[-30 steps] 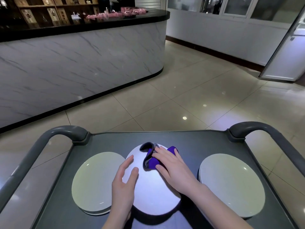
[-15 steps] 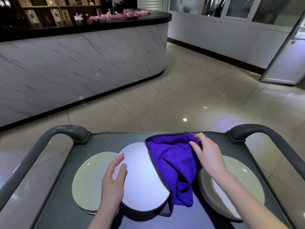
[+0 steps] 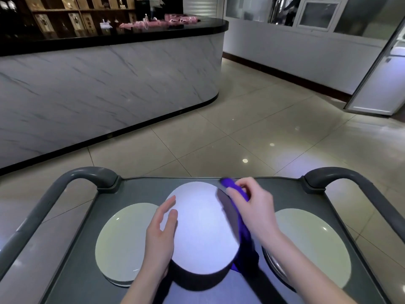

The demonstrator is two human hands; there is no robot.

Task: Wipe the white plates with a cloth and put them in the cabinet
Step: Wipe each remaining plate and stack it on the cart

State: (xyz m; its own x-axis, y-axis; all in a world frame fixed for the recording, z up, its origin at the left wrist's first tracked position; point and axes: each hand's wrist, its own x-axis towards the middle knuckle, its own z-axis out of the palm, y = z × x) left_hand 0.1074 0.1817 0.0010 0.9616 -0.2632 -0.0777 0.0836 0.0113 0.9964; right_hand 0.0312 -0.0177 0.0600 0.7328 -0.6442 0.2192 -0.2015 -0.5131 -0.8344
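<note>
A white plate (image 3: pixel 202 229) is raised and tilted over the middle of the grey cart top (image 3: pixel 140 187). My left hand (image 3: pixel 161 235) rests against its left edge with fingers fairly straight. My right hand (image 3: pixel 252 207) grips a bunched purple cloth (image 3: pixel 242 227) at the plate's right edge; the cloth hangs down behind the plate. A stack of pale plates (image 3: pixel 122 242) lies on the left of the cart and another stack (image 3: pixel 311 244) on the right.
The cart has grey curved handles on the left (image 3: pixel 72 178) and right (image 3: pixel 341 178). A marble-fronted counter (image 3: pixel 105 88) with a black top curves along the left. Tiled floor (image 3: pixel 252 132) stretches ahead. An open white door (image 3: pixel 377 84) stands at the right.
The purple cloth was first bunched on the plate, then spread over its right side; now it is gathered at the plate's right edge. My left hand stayed at the left edge.
</note>
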